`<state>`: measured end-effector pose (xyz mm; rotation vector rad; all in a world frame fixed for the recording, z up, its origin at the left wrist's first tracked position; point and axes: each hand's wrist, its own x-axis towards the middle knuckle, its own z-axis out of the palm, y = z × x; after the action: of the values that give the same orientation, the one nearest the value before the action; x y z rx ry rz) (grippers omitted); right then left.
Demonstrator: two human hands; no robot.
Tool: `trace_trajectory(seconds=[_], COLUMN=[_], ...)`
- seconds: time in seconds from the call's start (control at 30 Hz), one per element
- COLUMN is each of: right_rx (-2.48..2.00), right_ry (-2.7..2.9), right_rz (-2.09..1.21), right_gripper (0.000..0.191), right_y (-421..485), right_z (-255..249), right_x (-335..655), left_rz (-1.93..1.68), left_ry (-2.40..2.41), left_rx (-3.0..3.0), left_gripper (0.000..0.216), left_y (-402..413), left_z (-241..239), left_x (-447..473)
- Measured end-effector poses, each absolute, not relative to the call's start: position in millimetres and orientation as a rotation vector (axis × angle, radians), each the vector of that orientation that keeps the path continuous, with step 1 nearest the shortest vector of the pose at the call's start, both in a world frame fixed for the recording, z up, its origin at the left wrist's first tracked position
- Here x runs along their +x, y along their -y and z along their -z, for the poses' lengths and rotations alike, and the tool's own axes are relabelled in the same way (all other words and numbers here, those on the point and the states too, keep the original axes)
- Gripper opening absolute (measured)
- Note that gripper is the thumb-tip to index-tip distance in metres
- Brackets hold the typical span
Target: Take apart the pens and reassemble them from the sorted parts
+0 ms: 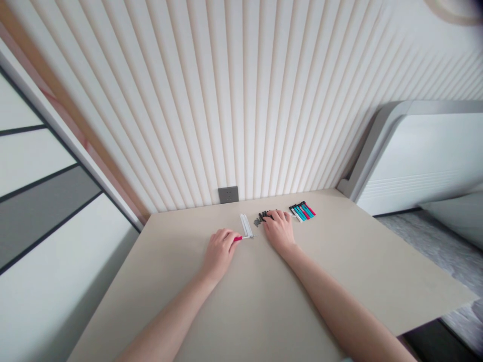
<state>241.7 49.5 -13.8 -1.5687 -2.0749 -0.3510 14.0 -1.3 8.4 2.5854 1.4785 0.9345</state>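
Note:
My left hand [219, 250] is closed around a red pen part [238, 238] whose white tip points right, low over the beige table [264, 301]. Just beyond it lie a few white tubes [245, 224] side by side. My right hand [278, 229] rests palm down with its fingers reaching into a small heap of black caps [261, 217]. To the right of that hand lies a row of teal and red pens [302, 210] with black ends.
A grey wall socket [228, 194] sits in the ribbed wall just behind the table. A white and grey unit [415, 156] stands at the right. The table's right edge drops to a grey floor [445, 251].

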Motion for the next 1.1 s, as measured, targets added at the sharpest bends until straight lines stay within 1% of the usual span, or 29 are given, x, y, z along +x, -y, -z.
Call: trace_trajectory(seconds=[0.13,0.23,0.3,0.47,0.6,0.73,0.87,1.1], right_rx=[-1.529,-1.479,-1.426,-1.355,-1.138,-1.032,-1.062,-1.171], right_ry=[2.007,1.829,1.707,1.385,1.173,0.981,1.065,1.303], right_rz=[0.329,0.189,0.005,-0.604,-0.899,-1.008,-1.028,-1.209], right_gripper=[0.025,0.025,0.025,0.03,0.032,0.027,0.022,0.041], right_y=[-48.8,-41.8,-33.5,-12.5,-11.1,-17.8,-19.8,-12.1], right_z=[8.3,-0.5,-5.1,-10.7,-13.4,-10.4,-9.1,-12.7], right_x=[241.1,243.7,246.2,248.9,246.7,249.3,254.3,244.5], left_rz=[-0.962,-0.978,-0.985,-1.001,-1.009,-0.995,-0.985,-0.934], left_ry=[-1.47,-1.468,-1.472,-1.482,-1.477,-1.493,-1.508,-1.56], left_rx=[2.588,2.58,2.571,2.547,2.533,2.526,2.513,2.507], left_gripper=[0.006,0.006,0.006,0.007,0.007,0.008,0.01,0.012], left_y=[1.4,2.1,2.5,3.2,4.0,4.8,5.2,6.6], left_z=[-7.8,-7.5,-7.5,-7.6,-7.2,-6.8,-7.4,-11.0], left_x=[13.7,13.7,13.9,14.8,15.2,15.3,15.3,15.9])
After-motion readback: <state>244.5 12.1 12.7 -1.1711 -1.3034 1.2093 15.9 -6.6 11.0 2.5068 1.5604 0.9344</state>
